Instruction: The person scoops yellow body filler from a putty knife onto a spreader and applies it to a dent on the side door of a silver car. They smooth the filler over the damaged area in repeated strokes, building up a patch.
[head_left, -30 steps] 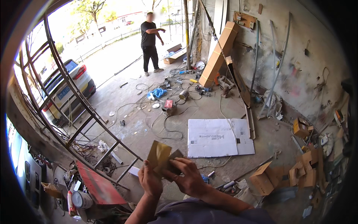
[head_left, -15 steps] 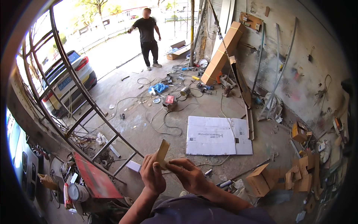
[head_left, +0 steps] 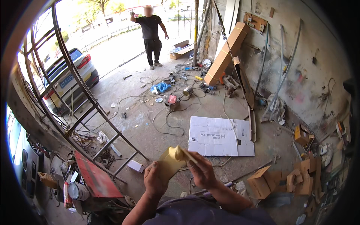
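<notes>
In front of my body, my left hand grips a thin flat putty board by its left side. The board is tilted and its face is coated yellow. A thin putty spreader, seen nearly edge-on, is pinched between the thumb and fingers of my right hand. A lump of yellow putty sits between the two tools, at the board's upper right corner. It seems to cling to the spreader; whether it also touches the board I cannot tell.
White cardboard lies flat ahead. A metal ladder frame leans on the left, near a red panel and a paint can. Cables and tools clutter the floor. Cardboard boxes lie right. Another person stands by the doorway.
The board has turned so its yellow face shows. My right hand has moved right, and the spreader and putty lump have come into sight. The other person has raised an arm.
</notes>
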`<state>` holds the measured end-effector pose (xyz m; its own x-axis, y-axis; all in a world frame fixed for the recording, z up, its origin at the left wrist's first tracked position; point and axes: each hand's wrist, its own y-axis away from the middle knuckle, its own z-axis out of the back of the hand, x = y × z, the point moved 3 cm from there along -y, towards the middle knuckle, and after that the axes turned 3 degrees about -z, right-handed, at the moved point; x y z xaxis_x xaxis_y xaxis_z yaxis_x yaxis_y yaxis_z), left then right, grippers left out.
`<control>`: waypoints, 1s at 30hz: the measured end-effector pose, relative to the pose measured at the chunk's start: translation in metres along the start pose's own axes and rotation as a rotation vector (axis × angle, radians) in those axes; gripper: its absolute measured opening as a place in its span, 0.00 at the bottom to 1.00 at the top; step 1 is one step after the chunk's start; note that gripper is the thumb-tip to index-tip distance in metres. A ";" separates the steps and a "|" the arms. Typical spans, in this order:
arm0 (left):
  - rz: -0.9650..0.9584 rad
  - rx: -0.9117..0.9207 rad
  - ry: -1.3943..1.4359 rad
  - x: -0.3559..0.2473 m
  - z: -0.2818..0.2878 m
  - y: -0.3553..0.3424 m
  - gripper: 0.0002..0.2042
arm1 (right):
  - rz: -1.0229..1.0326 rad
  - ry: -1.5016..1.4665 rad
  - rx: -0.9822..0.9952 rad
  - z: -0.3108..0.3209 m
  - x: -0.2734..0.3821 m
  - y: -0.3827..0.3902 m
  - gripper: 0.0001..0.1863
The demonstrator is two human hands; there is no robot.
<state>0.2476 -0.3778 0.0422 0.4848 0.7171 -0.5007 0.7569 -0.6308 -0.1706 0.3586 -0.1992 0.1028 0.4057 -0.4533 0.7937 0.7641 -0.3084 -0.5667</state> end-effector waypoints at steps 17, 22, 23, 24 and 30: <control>-0.355 -0.336 -0.582 -0.010 0.003 -0.016 0.27 | 0.166 0.453 0.151 -0.027 0.009 0.014 0.27; -0.530 -0.128 -1.152 -0.026 -0.009 -0.015 0.27 | 0.061 0.211 -0.001 0.001 0.005 -0.004 0.26; -0.599 -0.024 -1.270 -0.025 -0.018 -0.013 0.27 | 0.016 0.156 -0.052 0.005 0.005 -0.007 0.26; -0.617 0.050 -1.391 -0.023 -0.026 -0.013 0.26 | 0.000 0.144 -0.035 0.003 0.004 -0.011 0.26; -0.676 0.055 -1.481 -0.021 -0.049 -0.015 0.27 | 0.135 0.193 0.122 -0.021 0.008 0.007 0.27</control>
<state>0.2478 -0.3689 0.0967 -0.7570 -0.0231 -0.6530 0.6135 -0.3692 -0.6981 0.3560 -0.2225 0.1004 0.4138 -0.6380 0.6494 0.7690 -0.1369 -0.6245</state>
